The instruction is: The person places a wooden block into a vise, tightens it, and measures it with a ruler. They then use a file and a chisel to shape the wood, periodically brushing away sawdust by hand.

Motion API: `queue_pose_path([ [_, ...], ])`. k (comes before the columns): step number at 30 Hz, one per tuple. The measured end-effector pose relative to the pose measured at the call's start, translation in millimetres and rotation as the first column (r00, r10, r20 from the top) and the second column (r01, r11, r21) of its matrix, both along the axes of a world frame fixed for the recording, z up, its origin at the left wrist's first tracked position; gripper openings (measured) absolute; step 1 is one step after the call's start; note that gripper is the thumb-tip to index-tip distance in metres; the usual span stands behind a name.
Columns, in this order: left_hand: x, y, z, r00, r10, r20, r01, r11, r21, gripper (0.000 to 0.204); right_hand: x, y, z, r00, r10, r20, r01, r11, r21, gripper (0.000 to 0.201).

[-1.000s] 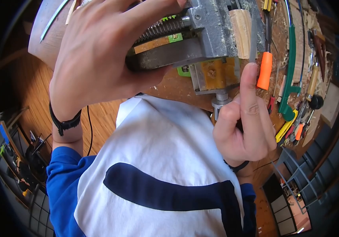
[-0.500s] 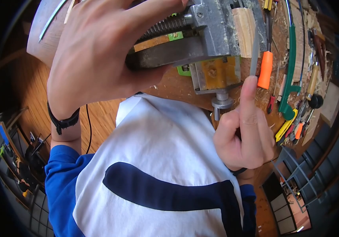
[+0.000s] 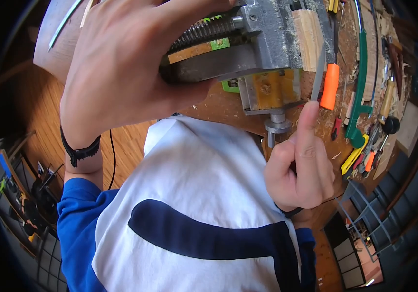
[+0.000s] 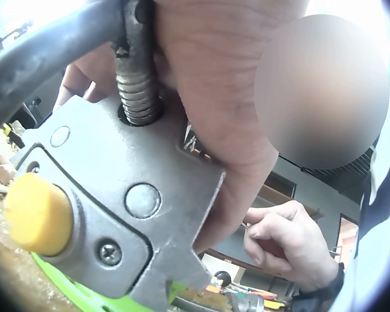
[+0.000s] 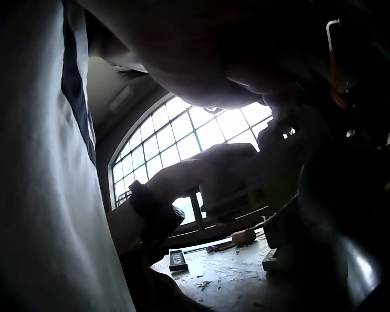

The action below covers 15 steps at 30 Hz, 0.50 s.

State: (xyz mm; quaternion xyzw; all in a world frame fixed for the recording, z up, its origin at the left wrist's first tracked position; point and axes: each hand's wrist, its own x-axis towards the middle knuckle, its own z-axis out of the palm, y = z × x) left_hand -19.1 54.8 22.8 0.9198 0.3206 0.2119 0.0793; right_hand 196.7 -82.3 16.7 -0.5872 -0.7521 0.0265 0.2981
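Note:
A grey metal vise (image 3: pixel 273 46) dusted with sawdust clamps a pale wood block (image 3: pixel 308 39) with grain lines. My left hand (image 3: pixel 114 73) grips the vise from the left, thumb along its near side and fingers reaching over the top. In the left wrist view the palm lies against the vise body (image 4: pixel 110 169) beside the threaded screw. My right hand (image 3: pixel 302 170) holds a narrow grey file (image 3: pixel 318 80), its index finger stretched along the blade. The file's handle is hidden in the curled fingers. Its blade overlaps the wood's right edge in the head view.
Right of the vise lie an orange-handled tool (image 3: pixel 330 87), a green-handled saw (image 3: pixel 358 102), a yellow utility knife (image 3: pixel 354 155) and a wooden-handled tool (image 3: pixel 387 102). Wood shavings cover the bench around them. A metal vise handle (image 3: pixel 277 126) projects below the vise.
My right hand has drawn the file back toward my body, along the wood's right edge. My left hand keeps its grip on the vise. The head view has shifted slightly.

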Motion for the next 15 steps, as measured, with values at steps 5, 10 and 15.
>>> queue_pose_path([
  [5,1.4,4.0,0.5,0.999,-0.032,-0.017,0.032,0.999,0.042,0.068,2.3,2.8,-1.7,0.999,0.024,-0.032,-0.023,1.000,0.022,0.051],
  [10,2.3,1.7,12.8,0.996,-0.082,-0.043,0.080,0.995,-0.061,0.065,-2.4,21.5,1.7,0.997,0.024,-0.069,-0.020,0.998,0.054,0.050],
  [15,4.0,0.4,12.7,0.998,-0.051,-0.029,0.049,0.995,-0.082,0.066,0.1,18.5,2.6,0.995,0.032,-0.095,-0.030,0.999,0.020,0.050],
])
